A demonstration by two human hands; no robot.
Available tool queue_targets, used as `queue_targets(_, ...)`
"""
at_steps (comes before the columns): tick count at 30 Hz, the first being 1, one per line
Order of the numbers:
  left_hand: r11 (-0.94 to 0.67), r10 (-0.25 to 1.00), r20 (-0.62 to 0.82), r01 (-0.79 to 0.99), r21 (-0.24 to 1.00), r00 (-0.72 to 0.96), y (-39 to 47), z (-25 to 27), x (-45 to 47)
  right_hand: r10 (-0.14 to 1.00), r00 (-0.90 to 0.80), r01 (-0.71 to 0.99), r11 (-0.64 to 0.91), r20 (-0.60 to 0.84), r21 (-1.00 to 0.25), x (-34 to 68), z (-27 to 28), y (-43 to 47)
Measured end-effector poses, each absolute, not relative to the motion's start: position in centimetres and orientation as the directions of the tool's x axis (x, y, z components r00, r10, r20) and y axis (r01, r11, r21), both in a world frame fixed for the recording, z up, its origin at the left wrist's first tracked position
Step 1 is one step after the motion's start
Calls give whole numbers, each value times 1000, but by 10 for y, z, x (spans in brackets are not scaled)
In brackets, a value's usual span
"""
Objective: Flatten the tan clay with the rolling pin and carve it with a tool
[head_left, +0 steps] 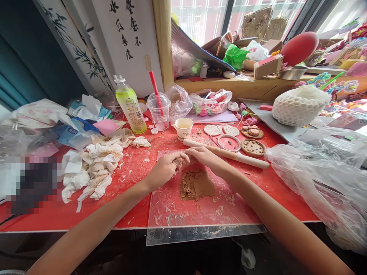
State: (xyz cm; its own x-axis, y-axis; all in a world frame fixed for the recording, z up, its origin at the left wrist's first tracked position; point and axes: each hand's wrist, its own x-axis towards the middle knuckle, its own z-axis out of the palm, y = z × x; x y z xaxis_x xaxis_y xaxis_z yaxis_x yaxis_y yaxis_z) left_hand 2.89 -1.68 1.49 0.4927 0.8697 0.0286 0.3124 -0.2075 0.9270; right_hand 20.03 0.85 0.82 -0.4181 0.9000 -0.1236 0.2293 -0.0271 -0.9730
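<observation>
Over the far part of a clear acrylic board (169,214), my two hands meet. My left hand (169,166) is closed, its fingers curled in and smeared with clay. My right hand (202,156) lies back up beside it, fingers bent together against the left fingertips. Whatever is between them, if anything, is hidden. Just below the hands, a flat brown clay slab (203,186) sits on the board, rough and crumbly on its left and smooth on its right. Behind my right hand lies a pale rolling pin (246,158).
A paper cup (184,128), a plastic cup with a red straw (159,114) and a yellow-green bottle (132,107) stand at the back. Crumpled tissues (94,168) lie left. Round clay pieces (254,148) and a plastic bag (312,172) are right. The board overhangs the table's front edge.
</observation>
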Motion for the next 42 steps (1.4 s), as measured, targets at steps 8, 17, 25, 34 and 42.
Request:
queue_targets(8,-165,826,10,225,960,564,-20,17,32,906,-411,245,1,-103,-970,203,9,8)
queue_targets(17,-157,862,10,247,956,508,-19,9,33,901,-418,224,-19,-114,-974,200,8,10)
queue_targets(25,-310,864,112,343,887,491,-22,16,30,905,-400,143,-97,-147,-985,205,9,14)
queue_targets(34,-585,584,68,361,726,809,-24,19,33,948,-303,146,-59,-101,-987,210,10,15)
queue_targets(42,-720,651,171,530,448,740,-16,5,32,944,-312,142,-65,-107,-988,211,11,16)
